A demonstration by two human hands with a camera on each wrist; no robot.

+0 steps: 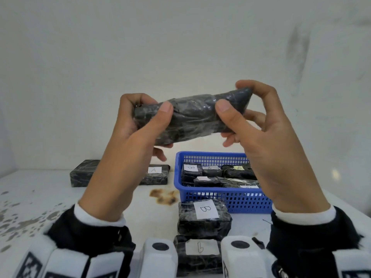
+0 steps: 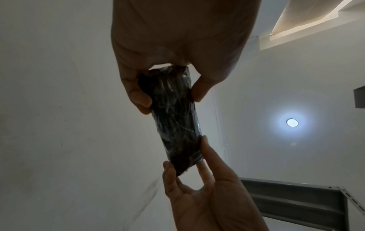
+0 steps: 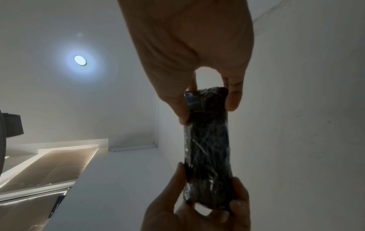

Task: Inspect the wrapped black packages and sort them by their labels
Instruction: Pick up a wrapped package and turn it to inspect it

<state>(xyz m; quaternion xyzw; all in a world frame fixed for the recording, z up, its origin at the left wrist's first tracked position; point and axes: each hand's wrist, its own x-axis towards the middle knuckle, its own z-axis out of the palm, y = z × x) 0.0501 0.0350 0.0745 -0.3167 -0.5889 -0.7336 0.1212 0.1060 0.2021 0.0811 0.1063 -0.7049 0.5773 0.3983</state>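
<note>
A black package in shiny clear wrap is raised above the table, lying roughly level. My left hand grips its left end and my right hand pinches its right end. No label shows on it in any view. In the left wrist view my left hand clasps the package from above. In the right wrist view my right hand pinches the package at its top. A blue basket holds several labelled black packages.
Two packages marked B lie in a row near the table's front edge. A package marked A and another black one lie at the back left. A brown stain marks the white table. A wall stands close behind.
</note>
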